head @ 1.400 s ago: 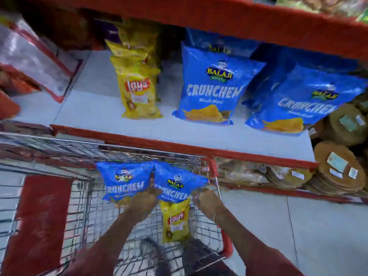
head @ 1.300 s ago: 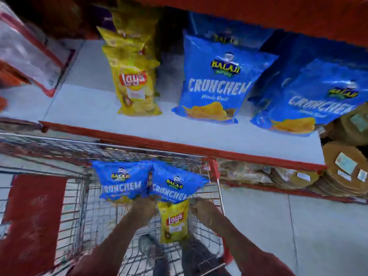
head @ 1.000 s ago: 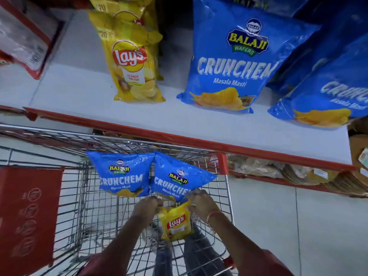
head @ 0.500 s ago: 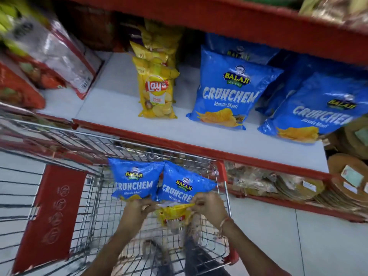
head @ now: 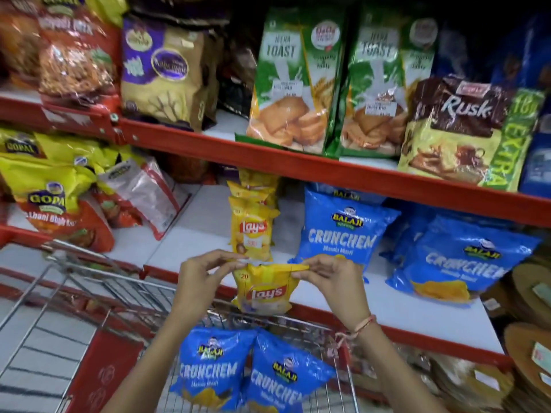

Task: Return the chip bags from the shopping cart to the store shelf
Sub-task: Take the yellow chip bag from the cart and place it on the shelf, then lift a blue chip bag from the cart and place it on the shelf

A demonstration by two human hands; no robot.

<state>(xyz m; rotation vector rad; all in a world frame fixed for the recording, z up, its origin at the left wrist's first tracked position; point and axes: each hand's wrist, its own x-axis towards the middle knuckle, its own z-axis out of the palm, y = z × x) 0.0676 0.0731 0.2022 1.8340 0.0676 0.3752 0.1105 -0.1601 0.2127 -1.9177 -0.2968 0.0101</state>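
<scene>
A small yellow Lay's bag (head: pixel 267 290) hangs in the air over the red front lip of the white shelf (head: pixel 387 311). My left hand (head: pixel 202 274) pinches its top left corner and my right hand (head: pixel 331 278) pinches its top right corner. Just behind it on the shelf stands a row of yellow Lay's bags (head: pixel 252 226). Two blue Crunchem bags (head: pixel 213 368) (head: pixel 286 380) lean side by side against the front of the wire shopping cart (head: pixel 98 281), below my forearms.
Large blue Crunchem bags (head: pixel 340 231) (head: pixel 459 263) stand on the shelf to the right of the Lay's row. Gopal snack bags (head: pixel 50 201) fill the left. The red shelf above (head: pixel 298 165) carries toast and rusk packs. Round flat packs (head: pixel 530 296) are stacked far right.
Both hands lifted the small Lay's bag out of the cart and up to the shelf edge. The view tilted upward, bringing the upper shelf into sight. The two blue bags stayed in the cart.
</scene>
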